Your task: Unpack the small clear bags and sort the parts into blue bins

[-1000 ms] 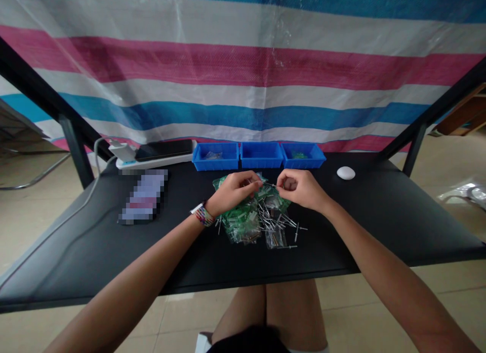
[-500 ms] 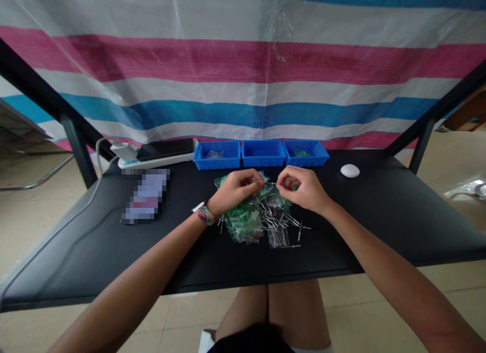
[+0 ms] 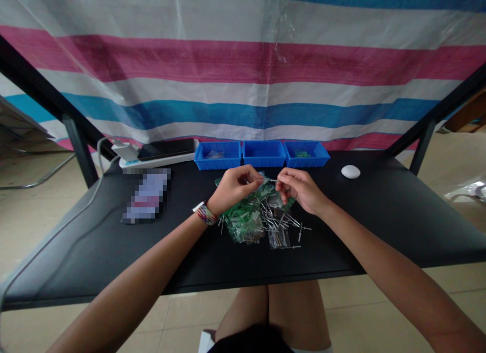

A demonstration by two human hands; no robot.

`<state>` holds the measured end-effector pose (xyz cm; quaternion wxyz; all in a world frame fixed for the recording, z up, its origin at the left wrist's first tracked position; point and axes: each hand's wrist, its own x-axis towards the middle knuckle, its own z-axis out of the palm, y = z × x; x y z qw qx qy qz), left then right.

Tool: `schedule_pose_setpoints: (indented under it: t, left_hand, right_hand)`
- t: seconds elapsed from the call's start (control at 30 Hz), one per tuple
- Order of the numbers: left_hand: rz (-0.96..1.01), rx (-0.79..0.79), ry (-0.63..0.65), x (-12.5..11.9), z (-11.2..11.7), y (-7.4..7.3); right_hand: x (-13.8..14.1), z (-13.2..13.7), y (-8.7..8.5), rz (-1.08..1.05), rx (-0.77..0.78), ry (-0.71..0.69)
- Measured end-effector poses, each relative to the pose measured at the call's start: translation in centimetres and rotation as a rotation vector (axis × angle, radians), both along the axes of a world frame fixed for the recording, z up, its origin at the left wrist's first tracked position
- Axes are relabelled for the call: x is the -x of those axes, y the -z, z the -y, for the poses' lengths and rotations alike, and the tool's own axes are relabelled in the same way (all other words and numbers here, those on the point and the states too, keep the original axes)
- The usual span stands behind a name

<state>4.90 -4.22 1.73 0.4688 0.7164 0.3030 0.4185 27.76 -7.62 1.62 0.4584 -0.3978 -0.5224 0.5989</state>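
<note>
A thin silver pop rivet (image 3: 271, 180) spans the gap between my hands above the pile. My left hand (image 3: 240, 185), closed in a pinch, has hold of its left end. On the opposite end, the thumb and forefinger of my right hand (image 3: 301, 190) are pressed together, the other fingers loosely curled. Beneath lie green plastic packets (image 3: 243, 220), partly covered by my left hand, and a heap of loose pop rivets (image 3: 274, 217). A small clear bag (image 3: 279, 238) with brownish pieces inside lies at the heap's near side.
Three blue bins stand behind the pile: the left bin (image 3: 217, 164) holds clear packets, the right bin (image 3: 309, 162) green ones, with a middle bin (image 3: 265, 162) between. A power strip (image 3: 159, 163), a dark phone (image 3: 166, 149), a blurred-out device (image 3: 146, 196) and a white rounded object (image 3: 350, 171) share the table.
My right hand has turned slightly, and its lower fingers have loosened and dropped. The pop rivet stays between both hands; my left hand has barely shifted.
</note>
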Motion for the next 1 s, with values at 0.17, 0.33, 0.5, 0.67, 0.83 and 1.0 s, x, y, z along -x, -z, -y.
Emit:
schedule_pose_setpoints:
  t: [0.17, 0.33, 0.5, 0.67, 0.83, 1.0]
  left_hand:
    - [-0.02, -0.009, -0.017, 0.1, -0.1, 0.1]
    - [-0.022, 0.018, -0.003, 0.0, 0.2, -0.5]
    - [-0.049, 0.053, -0.006, -0.1, 0.3, -0.8]
    - [-0.063, 0.031, 0.016, -0.1, 0.1, -0.4]
    - [-0.021, 0.036, 0.0, -0.1, 0.0, -0.4]
    - [0.056, 0.005, -0.178, 0.3, -1.4, -0.5]
  right_hand:
    - [0.2, 0.0, 0.1, 0.049, -0.064, 0.042]
    - [0.3, 0.0, 0.4, 0.073, -0.147, 0.089]
    - [0.2, -0.1, 0.4, 0.091, -0.202, 0.111]
    - [0.3, 0.0, 0.2, 0.114, -0.224, 0.132]
    - [0.3, 0.0, 0.2, 0.08, -0.209, 0.143]
    - [0.1, -0.2, 0.1, 0.019, -0.162, 0.155]
